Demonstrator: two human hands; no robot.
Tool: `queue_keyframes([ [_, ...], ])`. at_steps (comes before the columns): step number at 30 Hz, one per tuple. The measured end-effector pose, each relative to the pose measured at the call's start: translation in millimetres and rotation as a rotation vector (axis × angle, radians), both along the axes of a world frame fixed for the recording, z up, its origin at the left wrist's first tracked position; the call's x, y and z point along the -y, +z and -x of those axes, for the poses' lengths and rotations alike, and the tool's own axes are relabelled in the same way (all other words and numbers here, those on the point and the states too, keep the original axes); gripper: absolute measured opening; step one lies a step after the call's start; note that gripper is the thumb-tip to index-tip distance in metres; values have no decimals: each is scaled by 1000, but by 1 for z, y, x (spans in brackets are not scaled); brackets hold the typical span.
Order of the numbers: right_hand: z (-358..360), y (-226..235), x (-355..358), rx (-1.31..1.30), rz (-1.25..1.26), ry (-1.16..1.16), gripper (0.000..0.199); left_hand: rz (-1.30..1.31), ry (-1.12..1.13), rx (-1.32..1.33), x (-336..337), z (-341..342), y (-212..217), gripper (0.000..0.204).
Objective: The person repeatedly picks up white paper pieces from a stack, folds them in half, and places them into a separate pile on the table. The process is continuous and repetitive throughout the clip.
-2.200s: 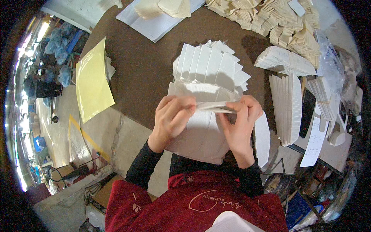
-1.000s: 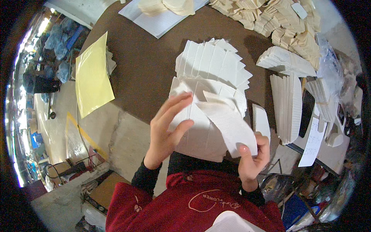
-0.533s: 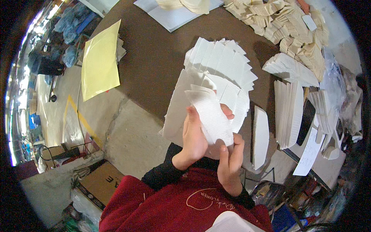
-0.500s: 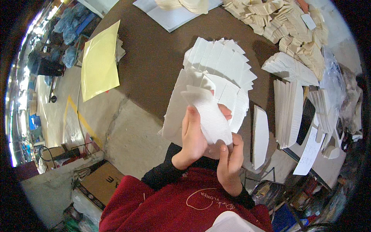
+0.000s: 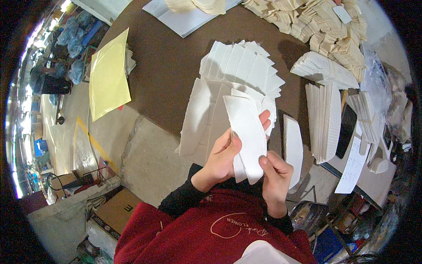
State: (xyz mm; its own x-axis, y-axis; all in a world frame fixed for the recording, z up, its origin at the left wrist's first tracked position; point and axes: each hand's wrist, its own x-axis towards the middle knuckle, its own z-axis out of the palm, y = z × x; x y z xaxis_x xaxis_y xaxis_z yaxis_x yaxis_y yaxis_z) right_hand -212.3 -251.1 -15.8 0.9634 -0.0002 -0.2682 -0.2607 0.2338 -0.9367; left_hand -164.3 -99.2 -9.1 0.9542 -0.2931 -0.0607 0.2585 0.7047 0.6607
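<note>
Between my hands is a small set of white, textured, curved-edge cut pieces (image 5: 249,137), slightly fanned at top and bottom. They look like fabric or paper; I cannot tell which. My left hand (image 5: 220,159) is closed on them from the left, thumb on the front and fingertips showing behind at the right. My right hand (image 5: 276,172) pinches their lower right edge between thumb and finger. Just beyond lies a fanned row of similar white pieces (image 5: 241,62). A larger white sheet (image 5: 192,118) with a rough edge sits left of my hands, partly over the table's near edge.
The brown table (image 5: 160,66) carries a yellow sheet (image 5: 110,75) at its left edge. Heaped beige cut pieces (image 5: 303,20) lie at the far right. Nearer stand white stacks (image 5: 323,123), a narrow white bundle (image 5: 292,147) and a handwritten paper slip (image 5: 351,169).
The held pieces, blurred and tilted before, now face me more upright with their edges fanned. My right hand has shifted slightly right along their lower edge. The whole view has moved slightly.
</note>
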Motion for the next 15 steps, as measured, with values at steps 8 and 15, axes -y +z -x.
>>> queue_keyframes([
  [8, -5, 20, 26, -22, -125, 28, 22, -386, -453, 329, -38, 4, 16, 85],
  [15, -8, 36, 41, -39, -187, 142, 16, -225, -555, 125, -43, 11, 24, 74],
])
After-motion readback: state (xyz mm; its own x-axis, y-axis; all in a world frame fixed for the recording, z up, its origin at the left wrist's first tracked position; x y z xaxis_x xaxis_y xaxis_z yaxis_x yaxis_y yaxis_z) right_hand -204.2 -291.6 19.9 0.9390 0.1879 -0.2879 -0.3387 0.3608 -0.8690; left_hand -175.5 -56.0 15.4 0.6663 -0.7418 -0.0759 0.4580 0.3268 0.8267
